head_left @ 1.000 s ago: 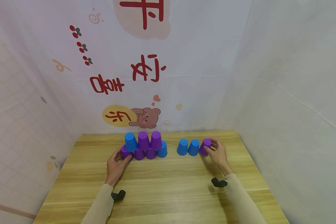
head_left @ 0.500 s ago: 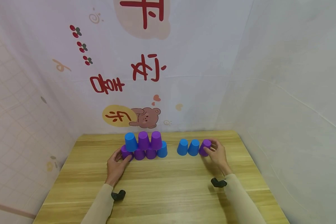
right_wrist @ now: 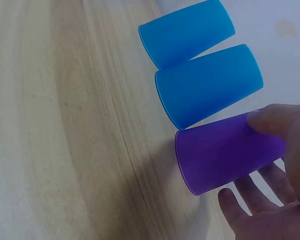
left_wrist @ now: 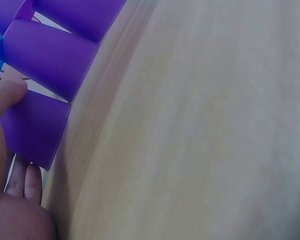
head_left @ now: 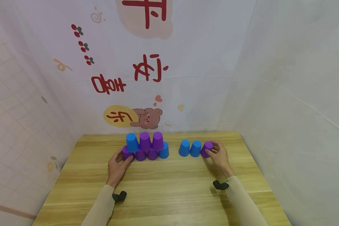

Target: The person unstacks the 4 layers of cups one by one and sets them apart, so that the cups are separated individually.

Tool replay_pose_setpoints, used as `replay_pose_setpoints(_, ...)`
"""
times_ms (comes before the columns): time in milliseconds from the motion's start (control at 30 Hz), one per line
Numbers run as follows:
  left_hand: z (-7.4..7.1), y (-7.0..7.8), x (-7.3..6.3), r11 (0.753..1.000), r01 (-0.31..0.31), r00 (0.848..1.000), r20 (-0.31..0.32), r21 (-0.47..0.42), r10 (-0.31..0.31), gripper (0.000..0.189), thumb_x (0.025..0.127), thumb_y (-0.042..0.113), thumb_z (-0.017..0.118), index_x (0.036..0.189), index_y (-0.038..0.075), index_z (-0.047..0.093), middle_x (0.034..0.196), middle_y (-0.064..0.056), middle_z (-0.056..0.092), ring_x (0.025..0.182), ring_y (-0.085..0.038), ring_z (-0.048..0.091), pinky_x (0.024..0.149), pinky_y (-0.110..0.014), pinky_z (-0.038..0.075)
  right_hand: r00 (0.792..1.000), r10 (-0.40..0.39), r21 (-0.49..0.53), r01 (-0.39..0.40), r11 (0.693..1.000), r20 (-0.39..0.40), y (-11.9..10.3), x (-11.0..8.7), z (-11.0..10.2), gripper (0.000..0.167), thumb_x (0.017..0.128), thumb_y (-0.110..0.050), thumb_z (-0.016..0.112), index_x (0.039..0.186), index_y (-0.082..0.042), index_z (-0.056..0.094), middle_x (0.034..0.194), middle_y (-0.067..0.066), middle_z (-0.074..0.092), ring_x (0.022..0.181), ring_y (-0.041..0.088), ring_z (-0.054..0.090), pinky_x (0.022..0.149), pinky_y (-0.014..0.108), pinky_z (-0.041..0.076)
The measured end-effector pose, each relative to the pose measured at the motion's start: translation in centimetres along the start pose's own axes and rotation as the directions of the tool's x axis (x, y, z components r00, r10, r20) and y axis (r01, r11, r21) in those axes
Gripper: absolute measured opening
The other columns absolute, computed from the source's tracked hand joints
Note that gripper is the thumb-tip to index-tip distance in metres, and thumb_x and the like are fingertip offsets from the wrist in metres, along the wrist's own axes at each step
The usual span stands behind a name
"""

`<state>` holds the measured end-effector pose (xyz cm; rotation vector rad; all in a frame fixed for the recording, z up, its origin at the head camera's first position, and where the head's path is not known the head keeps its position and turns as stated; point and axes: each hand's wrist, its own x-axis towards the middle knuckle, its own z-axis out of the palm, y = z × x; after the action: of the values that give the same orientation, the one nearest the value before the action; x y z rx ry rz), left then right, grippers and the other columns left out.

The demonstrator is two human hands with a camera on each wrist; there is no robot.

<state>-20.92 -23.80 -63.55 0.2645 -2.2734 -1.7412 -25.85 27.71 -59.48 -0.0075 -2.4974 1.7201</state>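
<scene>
My left hand point(head_left: 117, 168) holds the upside-down purple cup point(head_left: 126, 154) at the left end of a stack's bottom row, with its thumb on the near side. Two more purple cups and a blue cup point(head_left: 164, 150) continue that row. On top stand a blue cup point(head_left: 132, 143) and two purple cups, one of them the right-hand purple cup point(head_left: 157, 141). Farther right, my right hand point(head_left: 221, 157) grips another upside-down purple cup point(right_wrist: 225, 152) between thumb and fingers. Beside it stand two blue cups, the nearer blue cup point(right_wrist: 210, 85) almost touching it.
The wooden table point(head_left: 169, 188) meets a white printed curtain point(head_left: 203, 103) right behind the cups. More pale curtain point(head_left: 293, 110) closes off the right side. A gap lies between the stack and the right-hand row. Each wrist carries a small black device point(head_left: 221, 185).
The purple cup in my right hand has come down slightly beside the blue cup. My left hand and the stack have stayed in place.
</scene>
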Motion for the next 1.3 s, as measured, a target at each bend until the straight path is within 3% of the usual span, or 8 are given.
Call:
replay_pose_setpoints(200,-0.1,0.0,0.0,1.000,0.005,1.000,0.000,0.002,-0.005,0.070,0.099,0.019,0.091,0.162,0.009,0.060,0.161,-0.019,0.067,0.147,-0.032,0.065,0.109,-0.002,0.050,0.999,0.025,0.032,-0.025,0.999,0.022,-0.4,-0.1,0.0,0.070,0.103,0.002,0.079,0.164,0.008,0.044,0.166,0.037,0.052,0.155,0.059,0.052,0.132,0.067,0.046)
replay_pose_setpoints(433,0.0,0.1,0.0,1.000,0.000,1.000,0.005,0.004,0.000,0.071,0.099,0.020,0.091,0.162,0.009,0.060,0.162,-0.019,0.066,0.148,-0.032,0.064,0.110,-0.002,0.050,0.999,-0.017,-0.004,0.017,1.000,0.045,-0.4,-0.3,-0.3,0.096,0.102,-0.020,0.087,0.177,-0.007,0.029,0.180,0.029,0.038,0.167,0.053,0.036,0.142,0.069,0.029)
replay_pose_setpoints(700,0.0,0.2,-0.1,1.000,0.010,1.000,-0.004,0.015,-0.010,0.070,0.098,0.021,0.092,0.160,0.011,0.062,0.160,-0.017,0.068,0.131,0.001,0.064,0.109,-0.003,0.051,0.996,-0.070,-0.079,0.073,0.994,0.050,-2.9,-0.2,0.2,0.104,0.099,-0.036,0.089,0.179,-0.018,0.026,0.186,0.019,0.030,0.172,0.052,0.027,0.138,0.079,0.026)
replay_pose_setpoints(900,-0.1,0.3,-0.1,1.000,0.013,1.000,0.004,0.010,-0.013,0.070,0.099,0.022,0.091,0.162,0.011,0.060,0.162,-0.017,0.066,0.145,-0.023,0.065,0.111,-0.003,0.050,0.982,-0.179,-0.097,0.184,0.978,0.063,-6.1,-0.4,2.2,0.099,0.098,-0.032,0.089,0.178,-0.019,0.031,0.184,0.020,0.034,0.170,0.053,0.031,0.132,0.080,0.037)
replay_pose_setpoints(933,-0.1,0.3,-0.1,1.000,0.014,1.000,0.007,0.008,-0.014,0.071,0.100,0.023,0.091,0.162,0.011,0.060,0.163,-0.017,0.066,0.147,-0.027,0.064,0.111,-0.003,0.050,0.978,-0.197,-0.118,0.203,0.972,0.063,-6.6,-0.5,2.7,0.099,0.099,-0.033,0.089,0.178,-0.019,0.031,0.183,0.020,0.036,0.161,0.053,0.044,0.128,0.076,0.046)
replay_pose_setpoints(1133,-0.1,0.4,-0.2,1.000,0.013,1.000,0.016,0.002,-0.013,0.069,0.100,0.025,0.090,0.161,0.012,0.061,0.163,-0.017,0.066,0.150,-0.032,0.064,0.115,-0.009,0.052,0.961,-0.273,-0.176,0.278,0.944,0.054,-9.3,-0.7,4.6,0.098,0.098,-0.036,0.090,0.177,-0.018,0.034,0.183,0.017,0.038,0.160,0.050,0.046,0.128,0.077,0.043)
replay_pose_setpoints(1167,-0.1,0.3,-0.2,1.000,0.011,1.000,0.016,0.001,-0.011,0.069,0.100,0.025,0.090,0.161,0.012,0.061,0.162,-0.016,0.066,0.150,-0.032,0.064,0.115,-0.010,0.052,0.959,-0.277,-0.164,0.282,0.945,0.054,-9.7,-0.7,4.9,0.098,0.098,-0.035,0.090,0.176,-0.017,0.035,0.183,0.016,0.036,0.169,0.048,0.034,0.134,0.079,0.034)
replay_pose_setpoints(1300,-0.2,0.2,-0.2,1.000,0.002,1.000,0.012,-0.001,-0.002,0.068,0.100,0.025,0.090,0.161,0.012,0.062,0.162,-0.016,0.067,0.149,-0.032,0.064,0.115,-0.009,0.052,0.955,-0.289,-0.122,0.295,0.948,0.068,-10.8,-0.8,5.9,0.097,0.097,-0.033,0.091,0.175,-0.015,0.037,0.184,0.015,0.037,0.172,0.045,0.030,0.138,0.077,0.029)
